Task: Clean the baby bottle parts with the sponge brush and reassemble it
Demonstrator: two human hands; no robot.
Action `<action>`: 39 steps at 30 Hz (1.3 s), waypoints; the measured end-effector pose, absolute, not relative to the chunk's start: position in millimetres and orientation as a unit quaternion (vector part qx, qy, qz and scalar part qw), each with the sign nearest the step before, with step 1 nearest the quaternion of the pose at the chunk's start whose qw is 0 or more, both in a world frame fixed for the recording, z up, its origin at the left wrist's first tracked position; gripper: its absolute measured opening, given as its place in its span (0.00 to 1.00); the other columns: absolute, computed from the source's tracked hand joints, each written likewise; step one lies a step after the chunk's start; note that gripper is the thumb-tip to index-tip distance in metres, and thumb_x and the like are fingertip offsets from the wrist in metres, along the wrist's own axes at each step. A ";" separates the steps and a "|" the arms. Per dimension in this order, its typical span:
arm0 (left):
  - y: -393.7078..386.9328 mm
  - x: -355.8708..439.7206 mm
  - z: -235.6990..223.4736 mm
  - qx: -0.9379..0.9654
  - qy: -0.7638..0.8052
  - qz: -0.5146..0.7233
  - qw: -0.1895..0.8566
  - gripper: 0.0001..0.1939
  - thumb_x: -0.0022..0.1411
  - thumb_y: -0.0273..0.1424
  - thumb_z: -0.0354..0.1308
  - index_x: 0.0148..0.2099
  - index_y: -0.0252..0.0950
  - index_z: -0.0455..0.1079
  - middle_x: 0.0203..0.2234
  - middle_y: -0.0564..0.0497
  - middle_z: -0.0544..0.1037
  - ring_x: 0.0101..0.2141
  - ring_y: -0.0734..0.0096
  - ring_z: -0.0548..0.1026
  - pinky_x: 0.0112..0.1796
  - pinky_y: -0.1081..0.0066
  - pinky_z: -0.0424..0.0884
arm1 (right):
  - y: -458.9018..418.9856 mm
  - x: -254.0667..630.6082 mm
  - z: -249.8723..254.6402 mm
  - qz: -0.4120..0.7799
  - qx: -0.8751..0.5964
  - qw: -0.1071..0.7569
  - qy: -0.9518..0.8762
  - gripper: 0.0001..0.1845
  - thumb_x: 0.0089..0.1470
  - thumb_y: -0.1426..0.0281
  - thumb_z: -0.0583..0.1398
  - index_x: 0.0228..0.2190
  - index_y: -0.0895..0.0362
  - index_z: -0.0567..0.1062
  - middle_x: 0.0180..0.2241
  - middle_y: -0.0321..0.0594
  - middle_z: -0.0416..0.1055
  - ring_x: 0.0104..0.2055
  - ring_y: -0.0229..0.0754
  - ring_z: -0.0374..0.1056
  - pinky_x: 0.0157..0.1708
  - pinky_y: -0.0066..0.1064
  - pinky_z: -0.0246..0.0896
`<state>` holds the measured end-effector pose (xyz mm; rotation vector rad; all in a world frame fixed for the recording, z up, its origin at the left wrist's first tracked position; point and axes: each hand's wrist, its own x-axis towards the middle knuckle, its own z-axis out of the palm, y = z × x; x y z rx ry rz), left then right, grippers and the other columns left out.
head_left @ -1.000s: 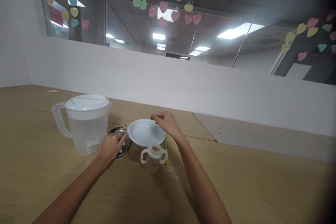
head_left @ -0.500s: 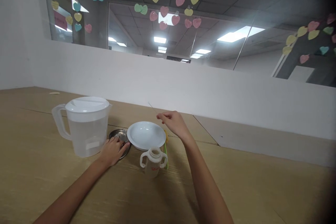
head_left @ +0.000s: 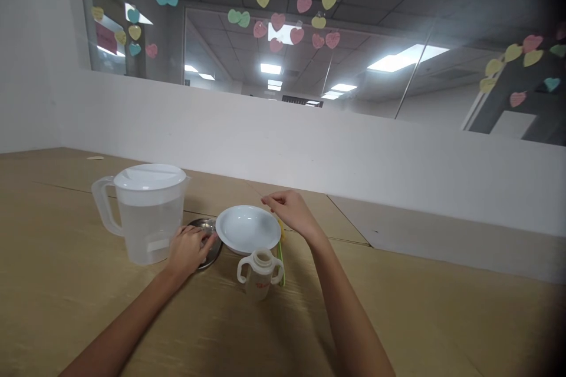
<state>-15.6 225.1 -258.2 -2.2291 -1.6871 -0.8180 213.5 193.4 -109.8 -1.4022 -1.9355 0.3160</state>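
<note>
My right hand (head_left: 289,209) is pinched closed above the right rim of a white bowl (head_left: 248,228), on a thin wire-like stick (head_left: 253,188) that points up and left. My left hand (head_left: 189,247) rests over a round metal dish (head_left: 214,254), thumb apart from the fingers, hiding much of it. Whatever lies beneath the fingertips is hard to make out. In front of the bowl stands a lidless, two-handled translucent baby bottle (head_left: 259,280) with red print. Behind it, a green and yellow brush-like handle (head_left: 281,262) lies partly hidden beside the bowl.
A clear plastic pitcher (head_left: 148,218) with a white lid and some liquid stands left of the dish. All of it is on a tan tabletop (head_left: 420,306), backed by a white wall (head_left: 265,141). A small flat pale piece (head_left: 95,158) lies far left.
My right hand has shifted slightly right, and the stick's angle has varied. The left hand's index finger, extended a second ago, has drawn in over the dish. The view has tilted slightly.
</note>
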 end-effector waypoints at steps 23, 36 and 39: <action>218.0 3.2 -223.4 -0.675 -0.469 -0.570 -0.012 0.15 0.60 0.37 0.47 0.39 0.36 0.72 0.32 0.49 0.76 0.30 0.71 0.72 0.32 0.73 0.68 | 205.9 222.8 -104.1 0.588 -0.307 0.676 -0.321 0.19 0.44 0.78 0.57 0.40 0.52 0.66 0.42 0.32 0.72 0.22 0.25 0.60 0.22 0.19 0.59; 242.1 41.0 -268.6 -0.704 -0.494 -0.510 0.019 0.13 0.59 0.34 0.48 0.40 0.36 0.71 0.38 0.47 0.76 0.42 0.60 0.71 0.44 0.61 0.62 | 191.0 205.2 -110.0 0.516 -0.334 0.567 -0.548 0.15 0.35 0.72 0.64 0.31 0.59 0.72 0.30 0.35 0.70 0.30 0.34 0.69 0.37 0.28 0.63; 238.0 40.5 -280.1 -0.690 -0.515 -0.508 0.035 0.13 0.61 0.34 0.47 0.41 0.38 0.71 0.38 0.47 0.76 0.43 0.60 0.69 0.47 0.59 0.58 | 185.3 195.3 -113.6 0.486 -0.361 0.484 -0.632 0.12 0.32 0.72 0.65 0.25 0.59 0.70 0.31 0.36 0.71 0.32 0.36 0.70 0.36 0.28 0.63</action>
